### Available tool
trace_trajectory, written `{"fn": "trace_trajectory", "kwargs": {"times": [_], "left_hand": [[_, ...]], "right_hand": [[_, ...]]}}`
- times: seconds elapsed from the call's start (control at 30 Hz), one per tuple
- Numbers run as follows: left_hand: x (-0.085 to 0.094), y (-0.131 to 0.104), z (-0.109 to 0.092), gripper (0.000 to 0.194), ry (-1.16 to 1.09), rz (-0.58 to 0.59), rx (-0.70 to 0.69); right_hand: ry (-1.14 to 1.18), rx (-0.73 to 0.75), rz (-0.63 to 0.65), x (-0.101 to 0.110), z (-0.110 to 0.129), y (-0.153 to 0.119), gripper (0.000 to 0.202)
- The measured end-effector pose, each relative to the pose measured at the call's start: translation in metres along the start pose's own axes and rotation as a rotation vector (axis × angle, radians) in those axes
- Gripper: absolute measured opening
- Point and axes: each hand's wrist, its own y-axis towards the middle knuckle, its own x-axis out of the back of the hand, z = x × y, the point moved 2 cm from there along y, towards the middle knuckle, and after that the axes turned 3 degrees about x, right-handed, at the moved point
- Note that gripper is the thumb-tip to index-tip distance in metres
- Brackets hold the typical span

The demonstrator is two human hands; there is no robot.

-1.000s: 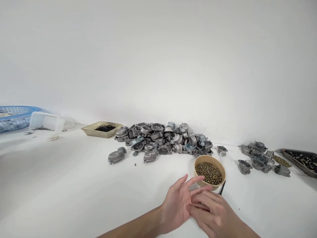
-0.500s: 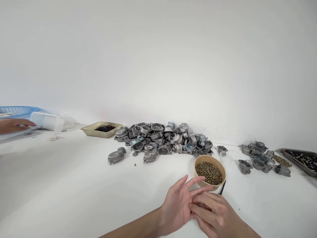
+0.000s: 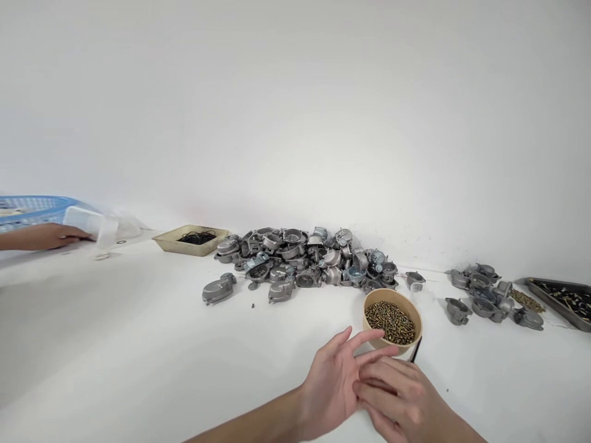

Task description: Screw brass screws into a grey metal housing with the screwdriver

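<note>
1. Clearly, both hands were together at the lower centre of the frame, just in front of the bowl [image 3: 392, 320] of small brass screws [image 3: 390, 322].
2. The left hand [image 3: 335, 387] was open, palm turned up and toward the right, fingers spread; its fingertips reached near the front rim of the bowl.
3. The right hand [image 3: 399, 400] lay over the left fingers, its own fingers curled loosely. Whether it pinched a screw between them I could not tell, because the fingers covered that place.
4. A thin black tool [image 3: 414, 349] lay on the table [image 3: 138, 357] just beside the bowl, at its lower right, partly hidden by the right hand.
5. The big pile of grey metal housings [image 3: 300, 261] stood in the middle of the frame, against the wall, with one housing [image 3: 218, 289] lying apart at its left.
6. A smaller group of housings [image 3: 484, 295] sat at the right, near a dark tray [image 3: 558, 295] at the right edge.
7. As a judgement: the work looked to be at an early point. The bowl was full, the big pile was much larger than the small group, and no housing was in either hand.
8. At the upper left, a tan tray [image 3: 191, 240] held black rings, and another person's hand [image 3: 50, 235] rested by a clear box [image 3: 90, 221] and a blue basket [image 3: 32, 209].
</note>
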Motion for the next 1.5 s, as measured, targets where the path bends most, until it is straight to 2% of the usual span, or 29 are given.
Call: {"fn": "trace_trajectory", "kwargs": {"times": [0.3, 0.7, 0.87, 1.13, 1.5], "left_hand": [[0.005, 0.003, 0.006, 0.058, 0.081, -0.060, -0.053], [0.007, 0.006, 0.010, 0.047, 0.025, -0.090, -0.094], [0.005, 0.006, 0.010, 0.045, 0.025, -0.096, -0.098], [0.001, 0.005, 0.010, 0.045, 0.059, -0.073, -0.078], [-0.008, 0.001, 0.009, 0.051, 0.084, -0.044, -0.031]], "right_hand": [[-0.026, -0.071, -0.037, -0.006, -0.004, -0.003, 0.022], [-0.049, -0.121, -0.110, -0.015, -0.004, -0.004, 0.019], [-0.105, -0.096, -0.108, -0.015, -0.003, -0.003, 0.021], [-0.338, 0.007, -0.122, -0.020, 0.003, 0.002, 0.020], [-0.373, 0.011, -0.127, -0.023, 0.002, 0.001, 0.020]]}}
